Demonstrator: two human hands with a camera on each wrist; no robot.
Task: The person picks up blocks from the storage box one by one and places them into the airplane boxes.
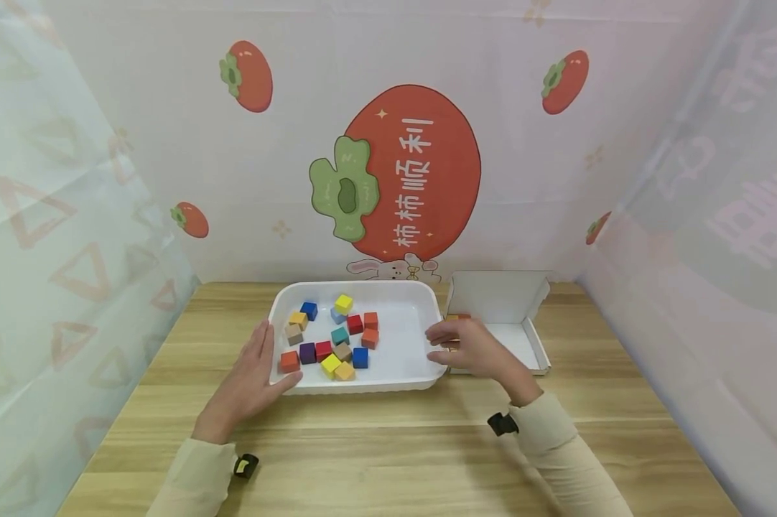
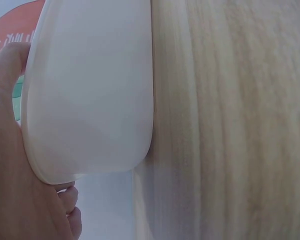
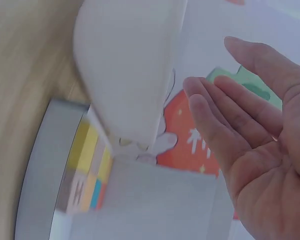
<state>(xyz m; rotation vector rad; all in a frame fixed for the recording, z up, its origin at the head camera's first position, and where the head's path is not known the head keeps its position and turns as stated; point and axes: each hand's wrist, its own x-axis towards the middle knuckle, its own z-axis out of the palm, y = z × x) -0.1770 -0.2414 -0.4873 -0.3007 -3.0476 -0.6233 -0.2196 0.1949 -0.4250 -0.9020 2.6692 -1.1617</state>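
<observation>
A white tray (image 1: 398,355) holds many small coloured cubes, mostly in its left half, among them a blue cube (image 1: 360,357) and a purple cube (image 1: 307,352). My left hand (image 1: 249,380) grips the tray's front left corner, thumb over the rim and fingers along the outer left side; the left wrist view shows the fingertips curling by the rim. My right hand (image 1: 472,350) hovers by the tray's right rim with fingers loosely extended and nothing in it. Beneath it, a white cardboard box (image 1: 524,345) has its lid raised. Coloured blocks (image 3: 85,170) line one side of the box, partly hidden by the hand in the head view.
The box stands against the tray's right side on a wooden table (image 1: 375,445). A white curtain (image 1: 518,179) printed with persimmons rises behind, and more curtain hangs at both sides.
</observation>
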